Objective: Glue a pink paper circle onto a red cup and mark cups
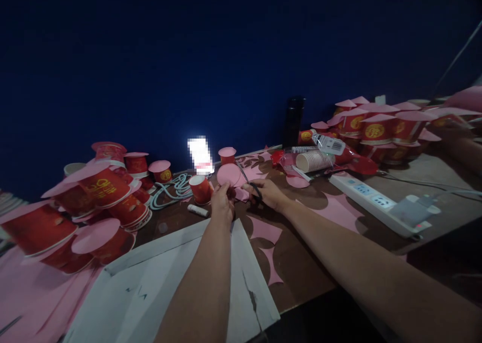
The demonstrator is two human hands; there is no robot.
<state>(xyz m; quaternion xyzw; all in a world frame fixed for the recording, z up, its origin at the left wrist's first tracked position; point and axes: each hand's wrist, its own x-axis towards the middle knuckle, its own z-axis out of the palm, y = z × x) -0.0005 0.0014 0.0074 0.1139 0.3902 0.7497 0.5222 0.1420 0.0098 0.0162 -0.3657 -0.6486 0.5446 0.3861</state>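
Between thumb and fingers my left hand [223, 202] pinches a piece of pink paper [228, 174] with a rounded outline. My right hand [268, 193] is closed around the dark handles of a pair of scissors [257, 191]. The scissor blades point up and away, along the right side of the pink paper; whether they touch it I cannot tell. Just left of my left hand stands an open red paper cup [200, 189]. A white glue stick [198, 211] lies in front of that cup. Behind the paper is another red cup [227, 155] with a pink disc on top.
Red cups topped with pink discs [101, 187] crowd the left, more [376, 127] the right. A power strip [376, 202], bagged cups [316, 160], a black bottle [293, 121], paper offcuts [265, 230], a cable [173, 190] and a white board [150, 282] surround me. Another person's arm [459, 142] reaches in at right.
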